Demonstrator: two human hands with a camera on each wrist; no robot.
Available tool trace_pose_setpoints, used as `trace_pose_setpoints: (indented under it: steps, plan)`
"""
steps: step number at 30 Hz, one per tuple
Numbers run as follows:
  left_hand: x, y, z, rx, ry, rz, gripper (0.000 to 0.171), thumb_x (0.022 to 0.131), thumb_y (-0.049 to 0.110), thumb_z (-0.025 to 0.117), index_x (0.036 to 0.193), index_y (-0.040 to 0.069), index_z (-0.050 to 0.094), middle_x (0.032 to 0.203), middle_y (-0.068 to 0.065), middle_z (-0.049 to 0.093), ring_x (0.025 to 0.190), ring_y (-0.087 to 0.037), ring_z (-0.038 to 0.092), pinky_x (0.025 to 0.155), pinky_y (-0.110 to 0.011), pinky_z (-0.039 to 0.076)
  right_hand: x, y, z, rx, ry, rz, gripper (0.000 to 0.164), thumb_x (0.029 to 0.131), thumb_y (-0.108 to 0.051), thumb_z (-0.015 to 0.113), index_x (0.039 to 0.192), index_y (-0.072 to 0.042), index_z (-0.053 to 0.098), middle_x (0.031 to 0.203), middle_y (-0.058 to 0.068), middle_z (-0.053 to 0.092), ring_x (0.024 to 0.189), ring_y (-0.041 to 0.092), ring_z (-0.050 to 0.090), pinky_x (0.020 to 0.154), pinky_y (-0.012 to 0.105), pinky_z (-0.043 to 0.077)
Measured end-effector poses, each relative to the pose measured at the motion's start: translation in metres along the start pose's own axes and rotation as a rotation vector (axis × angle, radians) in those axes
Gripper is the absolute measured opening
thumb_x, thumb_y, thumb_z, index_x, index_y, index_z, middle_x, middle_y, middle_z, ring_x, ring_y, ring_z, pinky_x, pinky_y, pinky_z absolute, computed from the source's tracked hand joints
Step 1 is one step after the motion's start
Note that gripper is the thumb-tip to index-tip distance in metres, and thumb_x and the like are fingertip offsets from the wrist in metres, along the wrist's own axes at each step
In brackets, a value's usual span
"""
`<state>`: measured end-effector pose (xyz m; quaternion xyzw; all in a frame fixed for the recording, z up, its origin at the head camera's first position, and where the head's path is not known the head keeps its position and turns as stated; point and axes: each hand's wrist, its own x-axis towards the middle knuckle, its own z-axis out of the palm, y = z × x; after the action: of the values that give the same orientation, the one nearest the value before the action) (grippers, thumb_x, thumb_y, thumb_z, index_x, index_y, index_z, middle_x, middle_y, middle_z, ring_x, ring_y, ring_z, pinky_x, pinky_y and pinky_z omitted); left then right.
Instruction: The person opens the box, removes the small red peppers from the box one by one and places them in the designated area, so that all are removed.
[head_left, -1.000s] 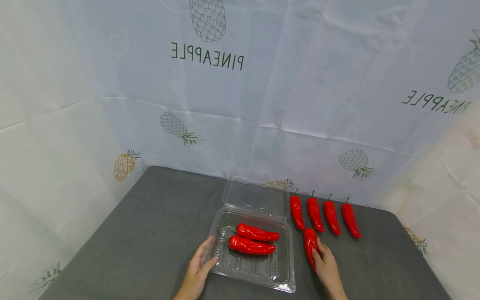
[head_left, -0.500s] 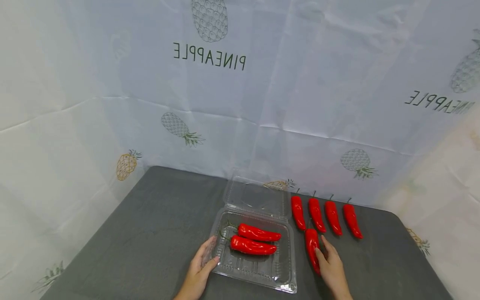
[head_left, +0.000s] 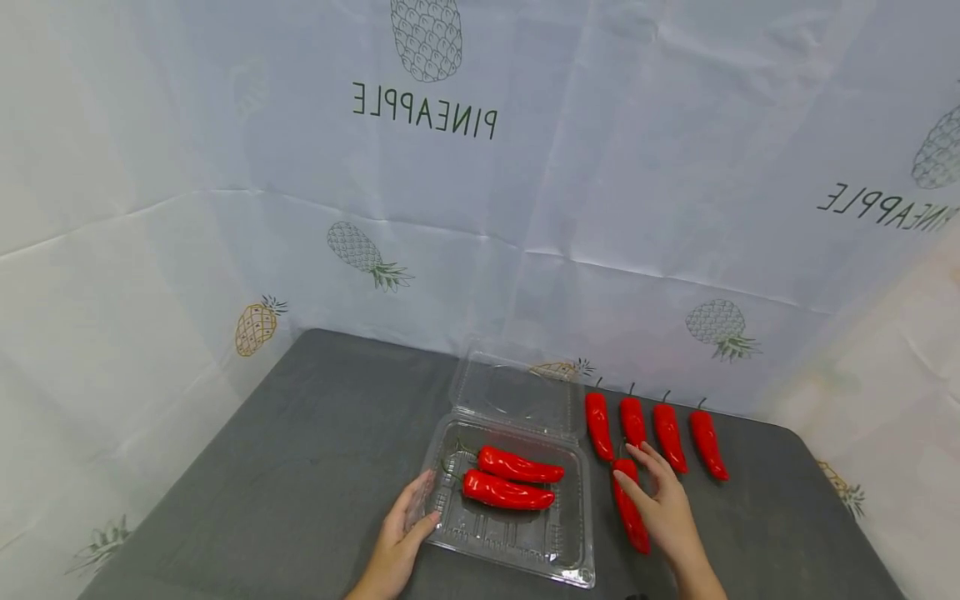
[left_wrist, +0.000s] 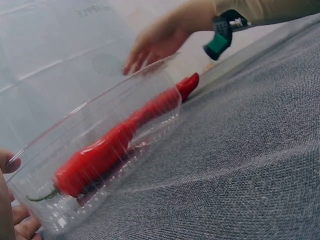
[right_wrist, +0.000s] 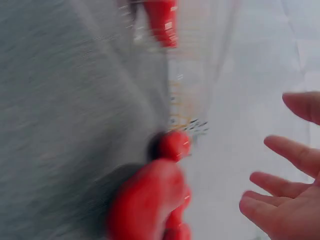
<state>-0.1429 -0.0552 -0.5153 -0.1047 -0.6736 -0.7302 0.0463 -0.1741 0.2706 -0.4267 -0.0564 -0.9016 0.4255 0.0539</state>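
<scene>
My left hand (head_left: 397, 533) grips the left wall of a clear plastic clamshell container (head_left: 510, 552), thumb on the near side. Two red peppers (head_left: 508, 490) with green stems lie side by side in its base, stems toward the left. The see-through lid (head_left: 517, 392) is folded back behind it. To the right of the container, a single red pepper (head_left: 632, 521) lies on the table. Over that pepper's stem end hovers my right hand (head_left: 666, 508), its fingers spread in the right wrist view (right_wrist: 287, 200) with nothing between them.
Several more red peppers (head_left: 705, 443) lie in a row at the table's back right, stems toward the curtain. The grey table (head_left: 300, 467) is backed by a white curtain (head_left: 600, 167) printed with pineapples. Its far edge runs close behind the lid.
My right hand has left the near pepper's side, lifted and moved forward over its stem end. That pepper has shifted slightly toward me. My left hand keeps its grip on the container.
</scene>
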Motion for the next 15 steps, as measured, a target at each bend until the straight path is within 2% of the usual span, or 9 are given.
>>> trace_pose_setpoints:
  steps: [6,10,15]
  plan:
    - [0.0,-0.001,0.0,0.006,0.005,0.012,0.05,0.092,0.003,0.051,0.136,-0.011,0.032,0.142,-0.033,0.034,0.121,0.017,0.034,0.098,0.0,0.025,0.005,-0.02,-0.002,0.12,-0.056,0.023,0.054,0.088,-0.024,0.065,0.135,-0.006,0.046,0.145,0.016,0.039,0.137,0.037,0.029,0.107,0.047,0.031]
    - [-0.001,0.0,0.0,0.009,0.0,0.005,0.05,0.093,0.004,0.05,0.137,-0.011,0.032,0.142,-0.033,0.033,0.121,0.017,0.033,0.099,0.0,0.024,0.008,-0.032,0.001,0.177,-0.088,0.03,0.057,0.086,-0.025,0.067,0.135,-0.007,0.046,0.145,0.015,0.04,0.137,0.037,0.03,0.105,0.046,0.035]
    - [0.0,0.001,0.0,0.017,0.003,0.003,0.05,0.093,0.004,0.05,0.136,-0.011,0.032,0.142,-0.033,0.034,0.121,0.017,0.033,0.098,0.0,0.024,0.013,-0.041,0.013,0.221,-0.147,0.004,0.056,0.084,-0.021,0.069,0.133,-0.004,0.049,0.14,0.016,0.047,0.132,0.033,0.04,0.105,0.046,0.038]
